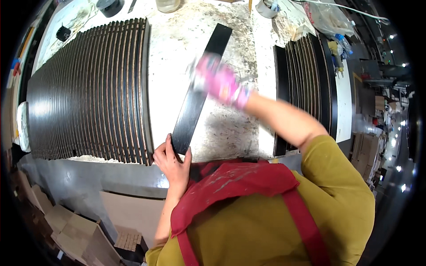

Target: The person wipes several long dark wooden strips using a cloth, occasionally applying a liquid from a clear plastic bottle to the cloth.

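Left hand (172, 160): bare, at the worktop's near edge. Thumb and fingers close around the near end of a black strip (191, 116), fingers along its left edge, thumb at its right corner.

Right hand (217, 81): in a pink glove, above the upper half of the strip. Motion blur; cannot tell whether the fingers are apart or together, nor whether the greyish patch at them is a held item.

Strip: lies flat and aslant on the pale, stained worktop (230, 137), between two rows of dark pieces. Near end close to the near edge; far end tipped right, toward the far edge.

Handling (judged): long, narrow, straight, so probably stiff; light enough for one hand. The faint sheen suggests a smooth face that could slide under a push; if the black is a coating, it may mark. Best hold: the long edges, pinched at one end as the left hand does, palm off the face. For lifting, both ends.

Outward: a long row of dark boards (88, 93) stands on edge toward the worktop's left edge; a shorter row (306, 75) stands toward the right edge. Dark tub (110, 7) and clear container (167, 4) toward the far edge.
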A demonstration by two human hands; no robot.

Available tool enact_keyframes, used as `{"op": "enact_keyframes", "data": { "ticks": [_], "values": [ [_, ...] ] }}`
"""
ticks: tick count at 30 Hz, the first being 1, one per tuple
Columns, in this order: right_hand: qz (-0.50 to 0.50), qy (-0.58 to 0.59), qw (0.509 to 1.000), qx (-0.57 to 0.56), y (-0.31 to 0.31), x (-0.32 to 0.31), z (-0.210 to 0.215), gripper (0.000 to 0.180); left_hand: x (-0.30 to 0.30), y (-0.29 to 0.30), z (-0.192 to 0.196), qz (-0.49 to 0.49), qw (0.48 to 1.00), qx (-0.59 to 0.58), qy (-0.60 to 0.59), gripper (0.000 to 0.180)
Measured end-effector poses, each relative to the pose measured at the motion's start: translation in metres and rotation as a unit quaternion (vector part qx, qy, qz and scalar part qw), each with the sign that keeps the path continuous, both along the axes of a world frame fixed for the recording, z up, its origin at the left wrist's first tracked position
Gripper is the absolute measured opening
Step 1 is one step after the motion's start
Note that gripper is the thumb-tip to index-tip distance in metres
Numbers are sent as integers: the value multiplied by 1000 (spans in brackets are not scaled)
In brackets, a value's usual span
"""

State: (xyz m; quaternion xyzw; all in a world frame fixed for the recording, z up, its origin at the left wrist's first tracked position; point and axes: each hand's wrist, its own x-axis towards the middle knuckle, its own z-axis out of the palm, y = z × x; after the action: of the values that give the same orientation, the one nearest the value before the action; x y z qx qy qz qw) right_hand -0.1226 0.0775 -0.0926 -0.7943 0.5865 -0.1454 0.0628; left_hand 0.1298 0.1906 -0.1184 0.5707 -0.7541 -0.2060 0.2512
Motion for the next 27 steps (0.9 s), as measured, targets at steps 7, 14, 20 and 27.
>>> {"op": "enact_keyframes", "data": {
  "ticks": [7,14,20,27],
  "values": [
    [24,-105,993,-56,-1,-4,-8,11,-3,-2,-7,-11,1000,-2,-2,73],
    [-111,53,992,-29,-53,-82,14,23,-1,-1,-10,-23,1000,-11,-9,74],
    [-97,-41,994,9,-49,-51,0,17,-1,-1,-9,-26,999,-25,-6,74],
    [-70,62,995,16,-57,-64,-7,37,1,1,-14,-33,999,-17,0,70]
  ]
}}
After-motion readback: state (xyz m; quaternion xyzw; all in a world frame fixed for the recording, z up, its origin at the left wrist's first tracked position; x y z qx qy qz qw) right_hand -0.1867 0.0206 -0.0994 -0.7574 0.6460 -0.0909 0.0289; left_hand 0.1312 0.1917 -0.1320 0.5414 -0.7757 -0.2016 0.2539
